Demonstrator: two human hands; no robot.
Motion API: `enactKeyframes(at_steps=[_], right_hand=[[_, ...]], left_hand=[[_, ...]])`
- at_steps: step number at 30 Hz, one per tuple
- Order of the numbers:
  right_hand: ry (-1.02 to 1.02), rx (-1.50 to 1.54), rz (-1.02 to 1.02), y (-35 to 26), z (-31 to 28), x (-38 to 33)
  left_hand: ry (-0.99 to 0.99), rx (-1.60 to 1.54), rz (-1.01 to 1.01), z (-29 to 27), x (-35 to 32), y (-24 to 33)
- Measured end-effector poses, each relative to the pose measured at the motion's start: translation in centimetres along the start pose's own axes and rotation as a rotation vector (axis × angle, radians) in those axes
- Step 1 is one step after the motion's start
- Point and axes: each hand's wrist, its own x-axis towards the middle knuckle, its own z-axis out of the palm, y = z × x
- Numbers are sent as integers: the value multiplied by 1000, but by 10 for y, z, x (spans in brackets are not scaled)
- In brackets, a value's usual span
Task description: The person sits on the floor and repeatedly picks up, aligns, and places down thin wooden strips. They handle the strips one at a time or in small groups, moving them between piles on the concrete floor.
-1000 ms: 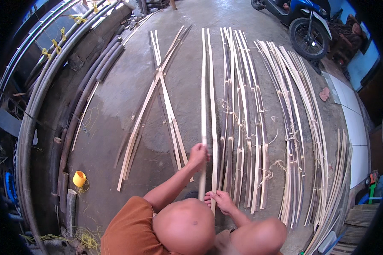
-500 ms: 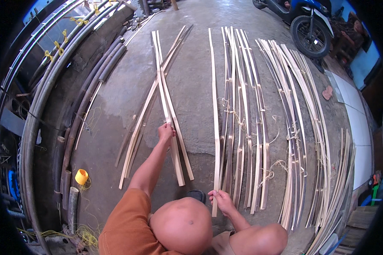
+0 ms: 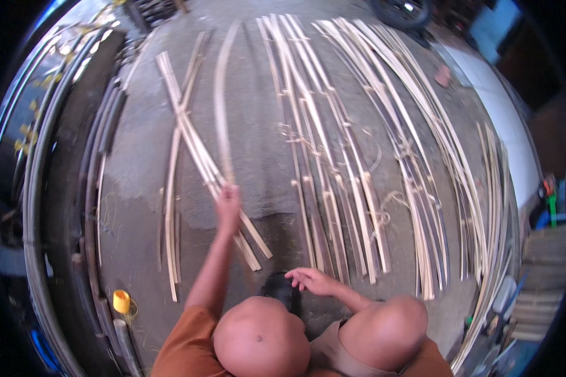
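My left hand (image 3: 228, 204) is closed around a long pale split-bamboo strip (image 3: 221, 107), which arcs away from me, blurred by motion. Just beneath that hand lie several flat bamboo strips (image 3: 194, 139) on the floor; whether it also grips any of them, I cannot tell. They cross over another pair or so of strips (image 3: 172, 226) to the left. My right hand (image 3: 313, 281) is held in front of my right knee, fingers apart and holding nothing. Beyond it, a group of strips (image 3: 329, 207) with thin curled ties lies lengthwise.
More bamboo strip bundles (image 3: 415, 188) lie to the right, beside white floor tiles (image 3: 484, 94). Round bamboo poles (image 3: 94, 182) run along the left. A yellow cup-like container (image 3: 121, 301) stands at the lower left. A motorcycle wheel (image 3: 404, 11) is at the far right.
The single strip has left the edge of the middle group and moved left into my left hand. My right hand has let go of it and opened. The view has shifted.
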Motion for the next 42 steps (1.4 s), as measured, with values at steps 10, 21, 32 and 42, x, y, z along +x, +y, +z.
enactKeyframes(at_steps=[10,21,32,42], right_hand=[[418,195,-29,22,-55,-59],[941,326,44,46,-105,-142],[857,15,54,93,-56,-132],[1235,170,22,108,-112,-181]], left_hand=[[-106,978,5,-236,121,-157],[-41,953,419,-127,92,-86],[-520,406,448,78,-72,19],[-606,355,425,131,-163,15]])
